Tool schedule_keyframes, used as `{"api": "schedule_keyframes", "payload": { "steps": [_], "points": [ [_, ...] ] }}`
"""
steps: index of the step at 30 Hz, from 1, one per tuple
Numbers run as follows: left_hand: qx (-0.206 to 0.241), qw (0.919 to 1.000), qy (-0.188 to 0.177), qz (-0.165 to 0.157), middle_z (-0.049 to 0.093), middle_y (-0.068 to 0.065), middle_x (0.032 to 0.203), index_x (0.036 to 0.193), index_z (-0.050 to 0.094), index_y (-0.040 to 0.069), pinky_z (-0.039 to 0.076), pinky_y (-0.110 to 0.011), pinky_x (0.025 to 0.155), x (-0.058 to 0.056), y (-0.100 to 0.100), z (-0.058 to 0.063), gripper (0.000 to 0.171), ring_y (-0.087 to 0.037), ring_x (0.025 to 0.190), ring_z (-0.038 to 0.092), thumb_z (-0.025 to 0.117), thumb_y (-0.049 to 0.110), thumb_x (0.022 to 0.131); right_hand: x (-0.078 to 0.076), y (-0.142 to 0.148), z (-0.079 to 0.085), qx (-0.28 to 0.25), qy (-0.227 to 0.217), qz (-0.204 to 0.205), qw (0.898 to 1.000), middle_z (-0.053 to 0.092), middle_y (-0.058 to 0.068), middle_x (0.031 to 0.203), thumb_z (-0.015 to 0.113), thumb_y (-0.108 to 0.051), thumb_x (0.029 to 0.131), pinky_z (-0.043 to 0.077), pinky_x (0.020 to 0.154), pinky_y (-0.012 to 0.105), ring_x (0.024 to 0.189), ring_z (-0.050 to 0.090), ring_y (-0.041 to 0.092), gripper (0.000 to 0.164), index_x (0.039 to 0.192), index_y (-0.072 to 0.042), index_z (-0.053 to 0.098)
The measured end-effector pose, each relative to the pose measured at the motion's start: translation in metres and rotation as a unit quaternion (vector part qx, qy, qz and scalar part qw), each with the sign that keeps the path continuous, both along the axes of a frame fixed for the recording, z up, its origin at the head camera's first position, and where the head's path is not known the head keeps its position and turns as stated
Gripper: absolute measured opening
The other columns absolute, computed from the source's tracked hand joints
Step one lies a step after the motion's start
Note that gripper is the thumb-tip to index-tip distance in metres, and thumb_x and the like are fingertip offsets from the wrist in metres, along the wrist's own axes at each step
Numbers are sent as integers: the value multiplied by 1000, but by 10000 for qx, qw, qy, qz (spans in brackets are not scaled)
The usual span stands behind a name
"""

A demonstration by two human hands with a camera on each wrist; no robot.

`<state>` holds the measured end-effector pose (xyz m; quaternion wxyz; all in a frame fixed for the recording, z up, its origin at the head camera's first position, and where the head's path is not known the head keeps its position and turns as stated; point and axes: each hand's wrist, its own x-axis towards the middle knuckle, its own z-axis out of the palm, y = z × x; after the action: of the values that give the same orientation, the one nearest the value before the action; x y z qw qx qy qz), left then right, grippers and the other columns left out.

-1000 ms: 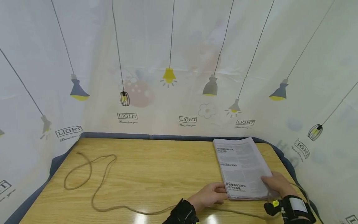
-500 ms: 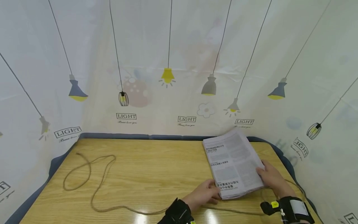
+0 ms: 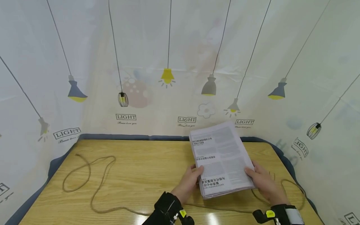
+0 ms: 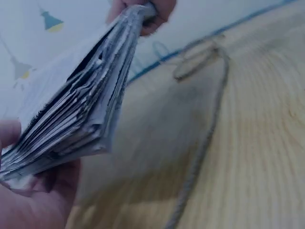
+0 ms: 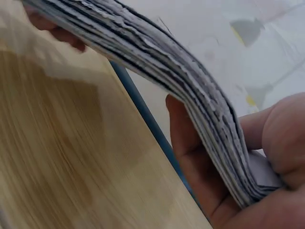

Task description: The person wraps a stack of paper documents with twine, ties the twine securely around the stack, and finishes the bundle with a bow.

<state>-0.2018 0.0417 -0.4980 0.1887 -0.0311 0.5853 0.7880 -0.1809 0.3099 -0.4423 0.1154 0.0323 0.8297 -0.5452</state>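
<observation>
A thick stack of folded newspapers (image 3: 222, 156) is held up over the table, its far end raised. My left hand (image 3: 187, 181) grips its left edge, thumb on top and fingers underneath. On the opposite edge my right hand (image 3: 265, 181) holds it the same way. In the left wrist view the many layers of the newspapers (image 4: 86, 100) fan slightly apart at the near edge. The right wrist view shows the stack (image 5: 190, 81) bending where the fingers (image 5: 190, 162) press from below. Behind and under it, a thin rope (image 3: 121, 208) runs across the tabletop, partly hidden.
The wooden table (image 3: 146, 175) has a dark blue border (image 3: 135, 137) along its far side. At the left the rope lies in a loose loop, and another bend of it curves at the right edge. A printed curtain (image 3: 157, 47) hangs behind.
The newspapers have been lifted off the table at the right and carried left toward the middle. Both hands moved with them, the left thumb now over the top.
</observation>
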Motion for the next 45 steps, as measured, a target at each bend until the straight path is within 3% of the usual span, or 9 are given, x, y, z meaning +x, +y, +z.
{"api": "schedule_keyframes", "payload": {
  "steps": [3, 7, 11, 17, 24, 28, 32, 37, 45],
  "points": [
    [164, 9996, 234, 87, 57, -13, 124, 147, 19, 4, 45, -35, 86, -9, -15, 3, 68, -20, 102, 60, 56, 32, 96, 2, -15, -1, -513, -26, 69, 9987, 49, 25, 126, 36, -22, 105, 49, 78, 33, 93, 58, 21, 55, 148, 3, 13],
    [55, 9973, 663, -315, 50, -10, 138, 148, 22, 16, 35, -44, 103, -16, -42, 6, 49, -24, 119, 52, 39, 21, 103, 3, -34, -8, -1213, -164, 435, 9915, 58, 16, 116, 35, -24, 105, 50, 77, 36, 91, 61, 23, 50, 147, -4, 16],
    [-210, 9955, 831, -397, 40, -8, 146, 149, 14, 21, 23, -50, 111, -18, -67, 7, 50, -25, 129, 40, 32, 15, 103, 1, -52, -17, -1559, -319, 814, 9839, 61, 11, 114, 38, -26, 104, 50, 78, 36, 94, 62, 23, 53, 148, -7, 15],
    [-428, 9937, 933, -448, 44, -5, 143, 148, 14, 25, 24, -49, 110, -15, -96, 10, 50, -24, 128, 41, 33, 16, 102, -4, -75, -23, -1881, -623, 1063, 9744, 57, 14, 125, 47, -28, 101, 51, 82, 37, 102, 61, 24, 62, 151, -12, 13],
    [-637, 9898, 1067, -702, 48, -7, 137, 147, 17, 25, 34, -39, 98, -5, -109, 19, 49, -24, 117, 48, 30, 16, 101, -13, -100, -24, -2103, -794, 353, 9738, 42, 12, 131, 34, -59, 98, 36, 94, 40, 112, 44, 25, 68, 152, -25, 11],
    [-903, 9880, 1001, -750, 43, -7, 137, 148, 16, 25, 32, -36, 95, 1, -119, 26, 49, -23, 115, 44, 32, 26, 103, -10, -106, -28, -2242, -708, 658, 9697, 39, 14, 133, 28, -56, 100, 34, 96, 40, 114, 43, 26, 62, 152, -29, 8],
    [-1110, 9801, 1139, -1183, 47, -10, 135, 150, 12, 27, 38, -39, 94, 6, -134, 35, 49, -25, 113, 50, 31, 32, 105, -6, -106, -22, -2071, -653, 1284, 9676, 52, 14, 126, 29, -45, 104, 45, 87, 36, 106, 55, 24, 56, 152, -21, 13],
    [-1539, 9644, 1264, -1743, 56, -12, 128, 151, 10, 24, 44, -38, 88, 16, -157, 43, 48, -25, 107, 58, 27, 27, 106, -1, -112, -15, -1557, -565, 1826, 9691, 62, 15, 118, 34, -38, 104, 52, 79, 36, 100, 62, 25, 53, 147, -6, 30],
    [-1603, 9516, 989, -2430, 57, -16, 127, 150, 19, 12, 51, -40, 79, 40, -198, 48, 49, -29, 104, 61, 32, 27, 106, 15, -126, -20, -1496, -862, 2254, 9588, 70, 16, 100, 47, -33, 101, 53, 64, 30, 84, 66, 22, 47, 126, 6, 53]
  ]
}}
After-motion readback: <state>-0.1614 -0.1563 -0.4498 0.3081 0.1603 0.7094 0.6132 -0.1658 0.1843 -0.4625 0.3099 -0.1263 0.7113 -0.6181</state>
